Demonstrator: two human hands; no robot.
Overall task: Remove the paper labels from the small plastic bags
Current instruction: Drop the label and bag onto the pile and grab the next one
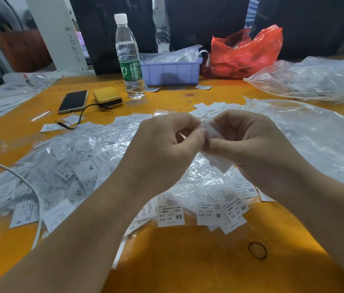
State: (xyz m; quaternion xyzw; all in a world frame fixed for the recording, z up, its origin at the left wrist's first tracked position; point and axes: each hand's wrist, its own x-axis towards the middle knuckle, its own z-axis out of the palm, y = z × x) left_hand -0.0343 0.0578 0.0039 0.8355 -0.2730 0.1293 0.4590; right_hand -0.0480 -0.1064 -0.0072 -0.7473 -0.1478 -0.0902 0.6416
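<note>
Right now the left hand [167, 142] and the right hand [249, 140] are close together above the middle of the orange worktop [188, 261], and both pinch one small plastic bag [211, 132] between thumbs and fingertips. The bag looks see-through and crinkly, with a white paper label [219, 161] hanging down from it at about 6 o'clock. It is blurry, so I cannot tell if the label is partly out. The bag is surely very light and floppy, and the plastic is thin and slippery, so a soft pinch could let it slide away. I think the best way is to hold the bag near its open edge with one hand and pinch the stiffer paper corner with the other, then pull slowly so the paper does not rip. Under the hands, from 9 o'clock round to 5 o'clock, lies a big pile of bags with labels [86, 163]. At 12 o'clock stand a water bottle [127, 56] and a purple tray [171, 70].
</note>
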